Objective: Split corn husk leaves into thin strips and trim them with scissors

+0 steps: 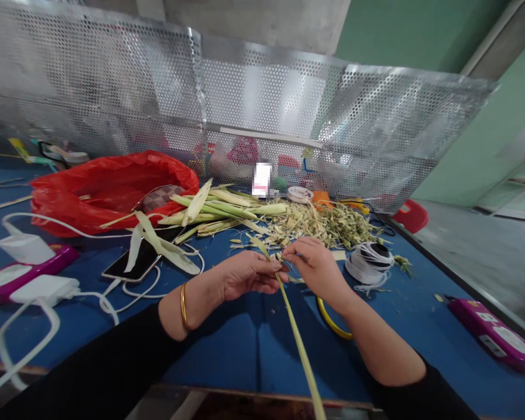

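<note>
Over a blue table [245, 344], my left hand [249, 274] and my right hand [315, 265] meet at the top end of a long pale green leaf strip [300, 347]. Both hands pinch it with closed fingers. The strip runs down from the fingers toward the near table edge. A gold bangle [184, 306] sits on my left wrist. Just beyond the hands lie a bundle of green leaf stalks [221, 213] and a heap of cut leaf scraps [324, 224].
A red plastic bag [109, 189] lies at the back left, a phone [142, 259] with white cables beside it. A white thread spool [370, 262] stands right of my hands, a yellow ring [330, 324] under my right forearm. Pink boxes [492, 332] lie at both sides. A perforated metal screen [262, 116] closes the back.
</note>
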`<state>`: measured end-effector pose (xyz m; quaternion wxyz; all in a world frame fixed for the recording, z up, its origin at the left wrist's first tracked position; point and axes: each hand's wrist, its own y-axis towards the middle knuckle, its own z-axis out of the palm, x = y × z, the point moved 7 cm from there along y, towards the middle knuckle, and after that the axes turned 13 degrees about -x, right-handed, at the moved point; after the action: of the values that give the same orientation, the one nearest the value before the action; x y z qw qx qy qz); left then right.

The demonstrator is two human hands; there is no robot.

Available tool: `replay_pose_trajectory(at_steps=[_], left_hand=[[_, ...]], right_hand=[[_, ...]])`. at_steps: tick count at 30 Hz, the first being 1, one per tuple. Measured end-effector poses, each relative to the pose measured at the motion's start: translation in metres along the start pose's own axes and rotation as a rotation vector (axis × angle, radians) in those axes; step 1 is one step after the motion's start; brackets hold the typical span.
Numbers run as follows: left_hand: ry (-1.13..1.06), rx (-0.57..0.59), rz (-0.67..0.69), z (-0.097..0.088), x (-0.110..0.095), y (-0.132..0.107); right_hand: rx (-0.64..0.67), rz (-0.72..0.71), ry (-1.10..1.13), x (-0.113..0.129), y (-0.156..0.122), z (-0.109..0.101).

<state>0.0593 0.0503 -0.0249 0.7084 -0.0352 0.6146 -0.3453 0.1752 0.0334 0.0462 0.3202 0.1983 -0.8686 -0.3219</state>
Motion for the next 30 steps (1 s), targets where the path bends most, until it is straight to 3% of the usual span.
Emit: replay_pose_trajectory(at_steps=[4, 6, 8, 10, 12, 14, 16, 19, 22, 27, 30], left_hand=[[-0.033, -0.100, 0.108, -0.004, -0.007, 0.002], [-0.075, -0.180, 0.169, -0.008, -0.012, 0.001], [-0.129, -0.262, 0.218, -0.013, -0.018, -0.002], [-0.172, -0.320, 0.256, -0.017, -0.023, -0.005], [-0.198, -0.362, 0.278, -0.019, -0.025, -0.006], [-0.210, -0.388, 0.275, -0.020, -0.022, -0.005], [-0.199, -0.394, 0.249, -0.019, -0.016, -0.003], [-0.173, -0.375, 0.201, -0.016, -0.008, 0.001], [-0.205, -0.353, 0.151, -0.017, -0.009, 0.001], [-0.391, -0.278, 0.064, -0.019, -0.023, -0.006], [-0.399, -0.312, 0.127, -0.023, -0.034, -0.011]], right_hand=[[-0.183, -0.010, -0.090, 0.006, -0.001, -0.015], [-0.246, 0.076, -0.095, 0.005, -0.002, -0.024], [-0.123, 0.223, -0.035, 0.001, -0.006, -0.018], [0.097, 0.341, 0.072, 0.000, -0.015, 0.000], [0.213, 0.377, 0.132, 0.005, -0.025, 0.016], [0.172, 0.307, 0.054, 0.014, -0.031, 0.025], [0.114, 0.136, -0.126, 0.028, -0.035, 0.033], [0.170, -0.085, -0.319, 0.044, -0.043, 0.051], [0.216, -0.127, -0.413, 0.043, -0.045, 0.058], [0.113, -0.083, -0.328, 0.043, -0.042, 0.048], [0.185, -0.285, -0.159, 0.064, -0.045, 0.049]])
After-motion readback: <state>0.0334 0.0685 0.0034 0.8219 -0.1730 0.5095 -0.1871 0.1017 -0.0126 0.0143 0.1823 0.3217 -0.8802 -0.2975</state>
